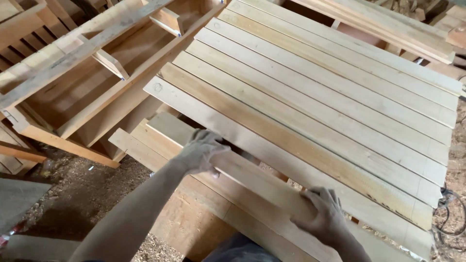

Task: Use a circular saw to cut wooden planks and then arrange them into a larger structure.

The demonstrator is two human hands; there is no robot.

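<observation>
A long pale wooden plank (257, 180) lies slanted just below a flat row of several similar planks (310, 92) laid side by side. My left hand (201, 151) grips the plank's upper edge near its left part, fingers curled over it. My right hand (324, 212) clasps the same plank further right, palm down with fingers wrapped over the edge. The plank sits beside the nearest board of the row (233, 127), which has a round knot at its left end.
Wooden frames (92, 73) made of beams stand at the left. More boards (388, 26) are stacked at the top right. Sawdust covers the ground (73, 194), and a cable (451, 213) loops at the right edge. Further planks (145, 145) lie beneath.
</observation>
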